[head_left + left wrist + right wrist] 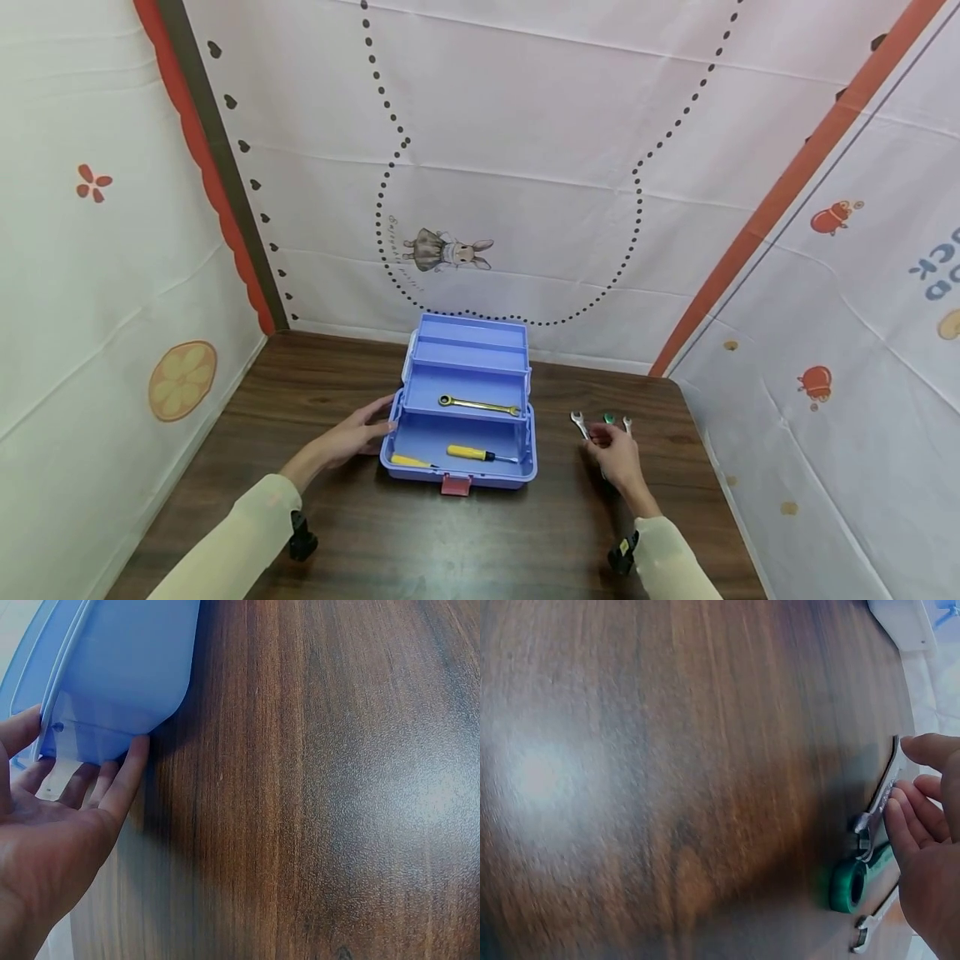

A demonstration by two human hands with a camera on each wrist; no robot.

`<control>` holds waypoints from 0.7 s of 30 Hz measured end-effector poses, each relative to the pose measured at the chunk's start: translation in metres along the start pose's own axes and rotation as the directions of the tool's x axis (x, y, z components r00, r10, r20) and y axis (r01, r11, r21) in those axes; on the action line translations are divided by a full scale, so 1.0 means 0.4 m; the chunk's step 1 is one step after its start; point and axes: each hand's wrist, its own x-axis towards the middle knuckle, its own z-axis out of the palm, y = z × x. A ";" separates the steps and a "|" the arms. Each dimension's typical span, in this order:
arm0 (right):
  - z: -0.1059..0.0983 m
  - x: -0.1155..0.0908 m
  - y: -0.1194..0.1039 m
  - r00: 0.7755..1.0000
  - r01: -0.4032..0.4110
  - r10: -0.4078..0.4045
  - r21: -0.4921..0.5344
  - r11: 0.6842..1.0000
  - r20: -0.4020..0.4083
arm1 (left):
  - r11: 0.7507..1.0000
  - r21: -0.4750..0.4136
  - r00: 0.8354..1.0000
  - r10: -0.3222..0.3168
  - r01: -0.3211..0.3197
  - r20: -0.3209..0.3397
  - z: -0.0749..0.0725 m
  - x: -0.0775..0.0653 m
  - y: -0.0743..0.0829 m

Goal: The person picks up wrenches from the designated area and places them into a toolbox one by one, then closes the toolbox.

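Note:
A blue toolbox (480,479) stands unfolded on the table, its tiered trays raised at the back. My left hand (352,437) grips its left side, thumb at the rim and fingers against the outer wall (142,660). To the right of the box, my right hand (618,458) pinches a silver wrench (883,787) that lies low over the table. Beside that wrench are a green ratchet wrench (847,885) and another silver wrench (866,934), both partly hidden by the hand. A yellow ratchet wrench (480,406) rests in the lower tray.
In the box bottom lie a yellow-handled screwdriver (468,452) and another yellow-handled tool (408,461). A red latch (456,485) hangs at the front. Printed cloth walls (510,208) enclose the brown wooden table (450,550) at the back and sides.

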 end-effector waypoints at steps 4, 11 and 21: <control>0.012 -0.008 0.008 1.000 0.016 -0.015 0.020 1.000 -0.024 | 1.000 -0.007 1.000 0.004 -0.004 0.010 0.002 0.002 0.002; 0.044 -0.015 0.023 0.995 0.068 -0.071 -0.040 0.997 -0.075 | 1.000 0.001 1.000 -0.006 0.006 -0.006 0.004 -0.004 0.000; 0.043 0.005 0.004 0.992 0.103 -0.114 -0.181 0.978 -0.051 | 1.000 -0.001 1.000 0.011 -0.011 0.002 0.006 -0.003 0.002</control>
